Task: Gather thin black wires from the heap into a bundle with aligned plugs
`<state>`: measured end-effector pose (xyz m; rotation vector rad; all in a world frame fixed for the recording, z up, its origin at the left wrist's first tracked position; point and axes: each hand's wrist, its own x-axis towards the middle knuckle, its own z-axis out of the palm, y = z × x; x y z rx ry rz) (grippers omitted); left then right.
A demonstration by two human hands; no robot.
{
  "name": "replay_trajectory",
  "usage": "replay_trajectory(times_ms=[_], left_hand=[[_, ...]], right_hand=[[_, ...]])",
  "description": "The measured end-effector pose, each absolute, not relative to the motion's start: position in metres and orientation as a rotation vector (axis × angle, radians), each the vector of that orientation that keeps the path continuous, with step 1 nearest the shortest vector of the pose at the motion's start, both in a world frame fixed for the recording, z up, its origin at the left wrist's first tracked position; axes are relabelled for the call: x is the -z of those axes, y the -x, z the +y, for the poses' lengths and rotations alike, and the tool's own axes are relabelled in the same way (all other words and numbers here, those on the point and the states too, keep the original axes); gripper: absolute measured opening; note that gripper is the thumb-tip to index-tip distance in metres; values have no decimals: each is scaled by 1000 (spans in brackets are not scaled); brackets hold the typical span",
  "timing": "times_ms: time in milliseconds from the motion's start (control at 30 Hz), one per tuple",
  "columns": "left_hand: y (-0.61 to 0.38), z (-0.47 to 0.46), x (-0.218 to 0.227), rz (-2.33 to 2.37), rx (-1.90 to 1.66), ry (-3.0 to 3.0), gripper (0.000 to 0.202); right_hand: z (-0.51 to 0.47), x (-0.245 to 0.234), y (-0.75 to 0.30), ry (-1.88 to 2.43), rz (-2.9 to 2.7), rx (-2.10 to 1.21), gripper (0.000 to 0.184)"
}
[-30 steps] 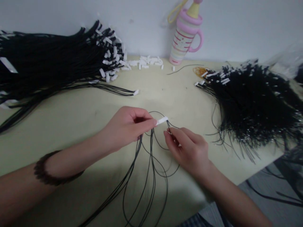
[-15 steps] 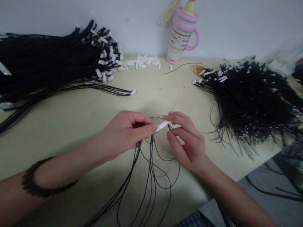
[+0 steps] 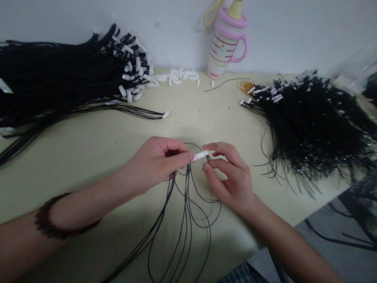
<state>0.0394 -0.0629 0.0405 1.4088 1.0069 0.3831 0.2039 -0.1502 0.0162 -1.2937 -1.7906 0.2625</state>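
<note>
Left hand (image 3: 156, 163) grasping flat white paper tag (image 3: 201, 155), tag's left end hidden by fingertips, right hand (image 3: 231, 179) curled just beside tag's right end, any hold on thin black cords (image 3: 187, 204) hard to make out

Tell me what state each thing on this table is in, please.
left hand: pinching a white tag
right hand: fingers curled beside the tag's end
black cords: loose, looped on the tabletop
tagged cord bundle: lying fanned out, tags together
second cord bundle: spread in a tangled heap
loose white tags: scattered in a small pile
pink striped cup: upright by the wall
</note>
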Motion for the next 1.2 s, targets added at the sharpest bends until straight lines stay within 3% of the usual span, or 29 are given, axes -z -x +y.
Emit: replay_trajectory(times_ms=[133, 300, 467, 600, 667, 767, 900, 1000, 1133, 1200], left_hand=[[-35, -47, -46, 1069, -560, -1406, 16], [-20, -36, -70, 998, -735, -1459, 16], [-11, -42, -79, 589, -442, -1822, 12], [-15, -46, -71, 571, -330, -1956, 10], [-20, -45, -65, 641, -329, -2028, 11], [-24, -40, -56, 755, -341, -2034, 13], [-27, -33, -44, 913, -403, -1872, 14], [-28, -30, -39, 987, -443, -1777, 14], [-29, -29, -37, 1029, -489, -1745, 13], [-29, -29, -37, 1038, -510, -1744, 14]], right_hand=[[-145, -16, -213, 1348, -1712, -445, 12], [-132, -11, -235, 1225, -1707, -1024, 11], [-114, -4, -249, 1239, -1464, -1488, 12], [-81, -8, -245, 1308, -1297, -1703, 13], [-63, -8, -238, 1292, -1188, -1712, 13], [-45, -6, -228, 1325, -1147, -1572, 29], [-60, -9, -219, 1562, -1496, -797, 43], [-94, -21, -207, 1502, -1630, -362, 30], [-126, -28, -181, 1453, -1738, -734, 5], [-129, -23, -170, 1448, -1717, -895, 13]])
